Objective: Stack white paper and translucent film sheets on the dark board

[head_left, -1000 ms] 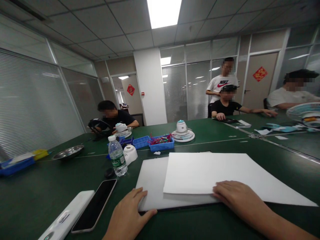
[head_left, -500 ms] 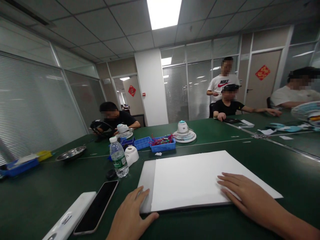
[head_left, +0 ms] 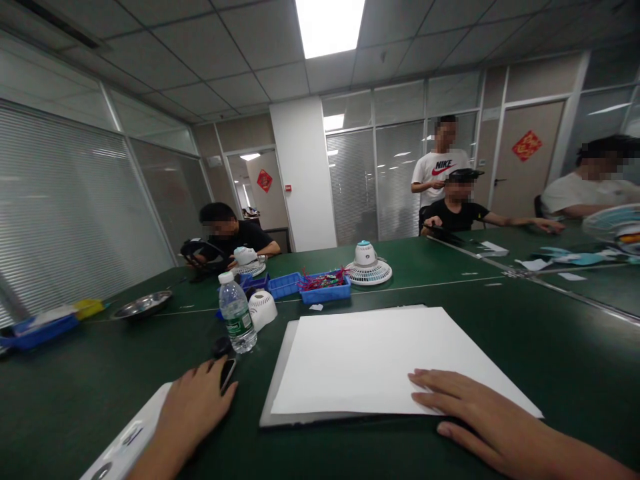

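Note:
A large white sheet of paper lies on a thin grey board on the green table in front of me. My right hand rests flat on the sheet's near right corner, fingers spread. My left hand lies palm down on a black phone, covering most of it. A white oblong device sits just left of that hand.
A water bottle, a black cap, a white fan part, blue trays, a small white fan and a metal dish stand further back. Several other people sit or stand at the table's far side.
My left hand left the board's near left corner and moved left onto the phone. My right hand slid the sheet leftwards until it covers the board.

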Available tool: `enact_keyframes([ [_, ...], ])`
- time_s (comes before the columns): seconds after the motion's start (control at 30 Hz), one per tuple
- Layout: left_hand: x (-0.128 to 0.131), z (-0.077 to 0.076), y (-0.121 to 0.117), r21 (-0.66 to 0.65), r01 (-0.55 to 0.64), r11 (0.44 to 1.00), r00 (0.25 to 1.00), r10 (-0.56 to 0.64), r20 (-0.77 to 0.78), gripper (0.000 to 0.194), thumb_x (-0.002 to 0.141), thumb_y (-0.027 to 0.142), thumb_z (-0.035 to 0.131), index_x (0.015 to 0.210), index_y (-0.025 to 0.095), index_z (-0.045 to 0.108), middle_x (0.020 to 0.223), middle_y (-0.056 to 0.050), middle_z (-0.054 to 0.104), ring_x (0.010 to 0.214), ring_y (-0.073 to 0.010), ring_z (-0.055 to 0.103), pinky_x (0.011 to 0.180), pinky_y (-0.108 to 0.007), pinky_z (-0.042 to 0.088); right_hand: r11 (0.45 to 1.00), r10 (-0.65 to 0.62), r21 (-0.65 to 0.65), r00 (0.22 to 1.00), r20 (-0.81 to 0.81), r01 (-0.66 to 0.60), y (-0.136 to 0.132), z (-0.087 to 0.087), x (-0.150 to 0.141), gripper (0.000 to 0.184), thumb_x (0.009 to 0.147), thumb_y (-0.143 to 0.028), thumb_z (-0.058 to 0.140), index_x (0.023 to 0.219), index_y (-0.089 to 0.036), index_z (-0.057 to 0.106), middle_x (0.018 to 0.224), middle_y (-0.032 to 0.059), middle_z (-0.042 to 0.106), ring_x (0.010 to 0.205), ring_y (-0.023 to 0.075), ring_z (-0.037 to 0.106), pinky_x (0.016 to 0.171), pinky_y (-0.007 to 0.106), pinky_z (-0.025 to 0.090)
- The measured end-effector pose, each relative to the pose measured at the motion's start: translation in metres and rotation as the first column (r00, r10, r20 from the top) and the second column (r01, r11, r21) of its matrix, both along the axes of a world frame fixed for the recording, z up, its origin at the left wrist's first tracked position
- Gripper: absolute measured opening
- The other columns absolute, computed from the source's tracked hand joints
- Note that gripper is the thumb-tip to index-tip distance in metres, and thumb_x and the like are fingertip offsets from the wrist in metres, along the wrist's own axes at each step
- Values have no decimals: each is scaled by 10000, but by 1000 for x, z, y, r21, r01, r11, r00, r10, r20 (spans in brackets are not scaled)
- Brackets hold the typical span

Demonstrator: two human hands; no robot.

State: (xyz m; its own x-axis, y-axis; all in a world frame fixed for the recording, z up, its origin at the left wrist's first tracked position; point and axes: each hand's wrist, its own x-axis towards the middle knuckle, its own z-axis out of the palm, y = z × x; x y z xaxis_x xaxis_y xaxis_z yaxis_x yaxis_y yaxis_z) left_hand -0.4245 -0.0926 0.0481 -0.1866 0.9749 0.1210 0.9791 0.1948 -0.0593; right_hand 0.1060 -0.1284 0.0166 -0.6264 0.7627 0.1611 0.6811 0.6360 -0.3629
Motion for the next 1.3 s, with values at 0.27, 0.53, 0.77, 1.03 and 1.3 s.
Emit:
enact_keyframes([
  [0.27,-47,-19,12,2,-62,998,998,62,-19,844,854,705,452,1462,136,588,1358,-212,695,1298,-445,599,1157,-642,272,1000,4,-30,1000,26,-3,1,4,2,496,1017,-458,522,1512,-466,498,1616,-15,434,1477,284,425,1202,537,385],
  [0.53,-45,-28,26,8,-54,998,998,55,-15,838,858,634,460,1506,108,525,1278,-229,726,1207,-432,664,1119,-609,348,999,-8,-53,1000,2,8,1,4,4,494,1012,-466,533,1505,-473,504,1613,-22,438,1478,276,423,1215,521,372],
  [0.77,-42,-25,28,-3,-39,999,999,39,-8,835,876,619,438,1507,75,507,1208,-247,755,1190,-448,677,1124,-671,304,989,-17,-145,998,55,25,2,6,10,519,1030,-530,461,1542,-445,462,1657,-8,363,1524,291,342,1241,573,297],
  [1.03,-16,-20,19,66,-90,994,991,96,-92,920,859,621,439,1554,17,436,1410,-290,634,1367,-490,536,1163,-762,143,989,-3,-148,1000,11,5,-1,6,12,517,1022,-517,485,1536,-463,462,1650,-30,369,1517,299,352,1241,565,307],
  [1.3,68,-30,-10,129,254,959,949,-273,160,783,1006,620,310,1560,89,464,1590,-147,484,1492,-352,434,1264,-582,262,910,-314,290,949,14,297,25,-11,27,555,1006,-569,465,1507,-345,548,1650,29,370,1500,327,383,1238,594,308],
])
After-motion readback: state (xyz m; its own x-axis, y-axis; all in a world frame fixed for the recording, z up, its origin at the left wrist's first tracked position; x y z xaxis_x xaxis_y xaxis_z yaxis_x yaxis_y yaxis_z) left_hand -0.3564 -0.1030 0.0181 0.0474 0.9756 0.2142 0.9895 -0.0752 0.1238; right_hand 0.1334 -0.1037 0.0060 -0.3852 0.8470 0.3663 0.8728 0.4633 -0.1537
